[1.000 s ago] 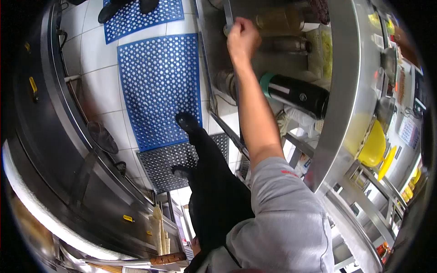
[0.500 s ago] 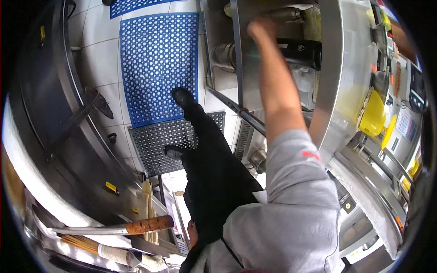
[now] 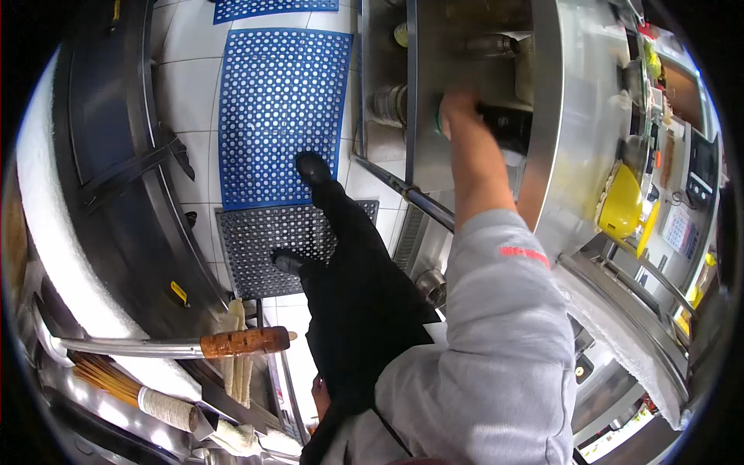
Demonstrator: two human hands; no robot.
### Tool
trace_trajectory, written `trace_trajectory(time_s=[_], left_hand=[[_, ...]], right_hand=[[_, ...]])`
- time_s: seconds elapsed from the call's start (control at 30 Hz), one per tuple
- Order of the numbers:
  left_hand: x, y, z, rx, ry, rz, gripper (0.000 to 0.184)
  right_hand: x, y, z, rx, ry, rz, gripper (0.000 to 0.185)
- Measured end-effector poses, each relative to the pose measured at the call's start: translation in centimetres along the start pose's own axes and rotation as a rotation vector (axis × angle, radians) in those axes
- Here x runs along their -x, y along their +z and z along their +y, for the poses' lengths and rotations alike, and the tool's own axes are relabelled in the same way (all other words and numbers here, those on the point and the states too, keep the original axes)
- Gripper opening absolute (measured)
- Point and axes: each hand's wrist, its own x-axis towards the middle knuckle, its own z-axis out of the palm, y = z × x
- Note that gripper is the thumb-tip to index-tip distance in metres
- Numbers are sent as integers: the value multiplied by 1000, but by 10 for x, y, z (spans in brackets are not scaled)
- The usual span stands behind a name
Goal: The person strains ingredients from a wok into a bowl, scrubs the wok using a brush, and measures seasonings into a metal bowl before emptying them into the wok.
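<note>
My right hand (image 3: 460,105) reaches into an open-fronted steel shelf (image 3: 434,163) under the counter. It is blurred and its fingers are hidden, so its grip does not show. A small green edge (image 3: 439,122) appears beside the hand; what it belongs to is unclear. Close by on the shelf lies a black container (image 3: 508,126), partly behind my forearm. Farther in is a dark bottle (image 3: 493,45) on its side in the view. My left hand (image 3: 320,395) hangs low beside my black trousers, only a sliver of it showing, fingers not readable.
A blue perforated mat (image 3: 283,116) and a black mat (image 3: 248,248) cover the tiled floor. A ladle with a wooden handle (image 3: 244,342) and a bamboo brush (image 3: 167,407) lie at lower left. A yellow bowl (image 3: 622,203) stands beyond the steel counter (image 3: 581,132).
My right hand has drawn back a little from deeper along the shelf, now nearer the black container. The view has shifted slightly. My left hand stays low at my side.
</note>
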Motion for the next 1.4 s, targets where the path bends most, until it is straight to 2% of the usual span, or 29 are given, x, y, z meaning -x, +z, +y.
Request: trace_trajectory(time_s=[0.03, 0.07, 0.1, 0.13, 0.23, 0.33, 0.43, 0.5, 0.53, 0.67, 0.7, 0.8, 0.87, 0.9, 0.93, 1.0, 1.07, 1.13, 1.23, 1.3, 1.37, 1.4], left_hand=[[-2, 2, -9, -102, 109, 24, 39], [-2, 2, 6, -78, -41, 8, 39], [0, 1, 24, -53, -194, -7, 39], [5, 2, 41, -26, -352, -28, 39], [1, 12, 16, 255, -291, -20, 39], [-1, 18, 13, 384, -241, -21, 39], [-4, 19, 11, 242, -127, -10, 40], [-8, 21, 16, 220, -173, 0, 39], [-8, 22, 18, 208, -198, 4, 39], [-10, 23, 25, 407, -265, -12, 38], [-10, 23, 29, 435, -268, -13, 37], [-17, 22, 26, 417, -238, -22, 37], [-16, 20, 39, 362, -196, -32, 37], [-10, 18, 66, 329, -168, -41, 37], [-8, 18, 87, 297, -139, -51, 37], [-19, 23, 52, 385, -202, -53, 37], [-22, 24, 51, 370, -211, -57, 37], [-12, 19, 100, 249, -170, -62, 37], [-10, 19, 116, 223, -191, -52, 38], [-27, 17, 69, 130, -149, -66, 38], [-29, 15, 37, 156, -171, -59, 39], [-28, 17, 31, 231, -213, -42, 39]], right_hand=[[0, 14, -4, 33, 0, 38, 57], [7, 18, -4, 80, -2, 70, 57], [39, -18, 7, 25, -125, -111, 50], [46, -21, 7, -44, -148, -196, 46], [54, -1, -3, -156, -151, -365, 44], [51, 30, -19, -196, -117, -468, 44], [50, 38, -18, -220, -104, -543, 44], [76, -1, 0, -238, -117, -544, 45], [72, 5, 0, -246, -109, -538, 45], [42, 50, -16, -262, -57, -556, 46], [50, 26, -12, -254, -55, -607, 47], [41, 16, -20, -350, 30, -666, 47], [34, 31, -28, -490, 87, -637, 49], [31, 42, -27, -577, 104, -601, 53], [32, 44, -25, -566, 72, -527, 53], [47, 40, -19, -439, -40, -342, 52], [61, 24, -12, -315, -140, -270, 50], [71, -3, -2, -292, -183, -352, 50], [70, -26, 5, -306, -183, -495, 47], [32, -20, -1, -418, -26, -626, 40], [12, -18, -7, -900, 278, -343, 29], [1, -26, -5, -950, 238, -66, 26]])
